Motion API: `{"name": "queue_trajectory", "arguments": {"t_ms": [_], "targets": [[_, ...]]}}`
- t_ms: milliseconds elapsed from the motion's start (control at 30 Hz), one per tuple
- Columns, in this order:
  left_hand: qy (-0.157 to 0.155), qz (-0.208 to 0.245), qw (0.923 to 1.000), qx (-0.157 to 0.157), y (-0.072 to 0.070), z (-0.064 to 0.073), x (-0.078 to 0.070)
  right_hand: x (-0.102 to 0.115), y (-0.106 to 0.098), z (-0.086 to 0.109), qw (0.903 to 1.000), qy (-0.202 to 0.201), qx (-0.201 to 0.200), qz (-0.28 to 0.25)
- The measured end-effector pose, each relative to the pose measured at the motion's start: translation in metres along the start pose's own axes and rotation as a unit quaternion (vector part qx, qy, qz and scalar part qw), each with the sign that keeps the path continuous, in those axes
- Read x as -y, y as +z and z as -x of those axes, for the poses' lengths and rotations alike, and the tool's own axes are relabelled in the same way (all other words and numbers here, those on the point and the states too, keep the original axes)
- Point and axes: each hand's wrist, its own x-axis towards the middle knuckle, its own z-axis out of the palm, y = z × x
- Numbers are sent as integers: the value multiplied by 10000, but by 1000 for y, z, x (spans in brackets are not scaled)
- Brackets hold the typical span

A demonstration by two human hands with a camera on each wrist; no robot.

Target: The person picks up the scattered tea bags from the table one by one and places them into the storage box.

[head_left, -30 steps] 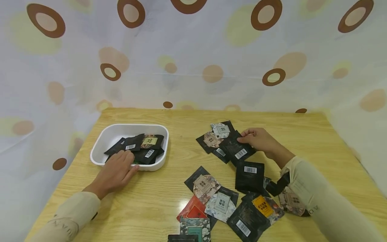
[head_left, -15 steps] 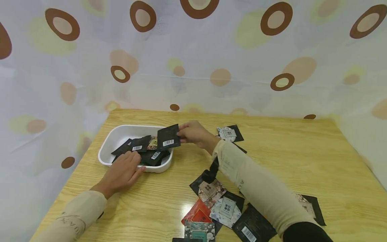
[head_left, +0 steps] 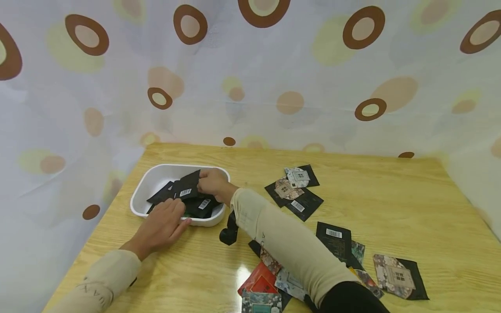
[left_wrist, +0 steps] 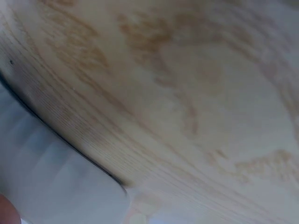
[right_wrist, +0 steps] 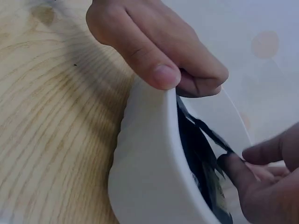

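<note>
My left hand [head_left: 162, 226] grips the near rim of a white plastic tray [head_left: 142, 184]; in the right wrist view its thumb lies outside the wall, with the fingers curled over the inside. Over the tray's right part is my right hand [head_left: 213, 182], pinching a black sachet [head_left: 192, 180] between thumb and fingers. That sachet's thin edge [right_wrist: 215, 135] shows in the right wrist view beside the right hand [right_wrist: 266, 182]. Several black sachets [head_left: 201, 208] with barcode labels lie under it in the tray, partly hidden by both hands. The left wrist view catches mainly the table and the tray's outer wall [left_wrist: 56, 177].
Loose sachets [head_left: 299, 202] lie overlapped at the table's back middle. A larger spread, with a red sachet [head_left: 260, 278] and a black one [head_left: 332, 241], sits nearer, partly covered by my right sleeve [head_left: 289, 243]. One floral sachet [head_left: 397, 278] lies apart at right.
My right hand has carried a black sachet from the back pile leftward and down into the tray. The left hand stays on the tray rim. The head view has shifted slightly.
</note>
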Motion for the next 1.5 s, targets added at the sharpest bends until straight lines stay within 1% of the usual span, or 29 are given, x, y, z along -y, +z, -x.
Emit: {"name": "queue_trajectory", "arguments": {"t_ms": [67, 133, 167, 233, 333, 400, 467, 500, 567, 633, 733, 800, 833, 900, 967, 1033, 1133, 1267, 1400, 1433, 1500], "targets": [[4, -4, 10000, 6, 0, 0, -1, -2, -1, 1, 9988, -73, 480, 106], [10, -13, 10000, 36, 1, 0, -1, -2, -7, 5, 9960, -144, 869, 155], [5, -15, 10000, 48, 1, 0, -2, -1, -13, 8, 9945, -186, 1023, 152], [-6, -30, 10000, 72, 1, -1, -2, 3, -28, 16, 9919, -312, 1205, 257], [-31, -46, 9999, 107, 1, -2, -1, 10, -63, 32, 9882, -591, 1300, 562], [-51, -34, 9999, 117, 1, -2, 1, 13, -93, 47, 9852, -761, 1230, 921], [-61, -31, 9999, 112, -1, -2, 2, 13, -125, 64, 9790, -903, 1123, 1443], [-68, -24, 9999, 112, -1, -2, 2, 11, -141, 72, 9742, -970, 1033, 1757], [-62, -30, 9999, 103, -2, -1, 2, 5, -172, 91, 9598, -1117, 865, 2424], [-53, -45, 9999, 83, -3, 0, 2, -4, -199, 110, 9396, -1251, 728, 3103], [-19, -53, 10000, 30, -2, -1, 1, -22, -231, 135, 9148, -1356, 655, 3749], [11, -44, 10000, -9, -2, -2, 0, -34, -246, 152, 9058, -1274, 662, 3986], [27, -40, 10000, -32, -2, -2, 0, -40, -252, 160, 9039, -1203, 669, 4049], [49, -20, 10000, -74, -1, -3, 0, -53, -261, 173, 9013, -1028, 654, 4158], [71, -10, 9999, -107, 0, -5, 1, -67, -265, 185, 8989, -817, 580, 4266], [89, 0, 9999, -124, 0, -5, 1, -80, -264, 192, 8952, -656, 466, 4384], [117, 10, 9999, -112, -1, -5, 3, -95, -259, 200, 8893, -531, 330, 4530], [159, 36, 9998, -85, -1, -5, 4, -109, -254, 201, 8789, -523, 235, 4735], [197, 55, 9997, -109, -1, -5, 5, -114, -254, 199, 8697, -579, 170, 4899], [202, 65, 9997, -116, 0, -5, 5, -114, -254, 198, 8699, -586, 167, 4895], [207, 84, 9997, -123, 0, -4, 6, -116, -256, 197, 8741, -586, 187, 4819]]}}
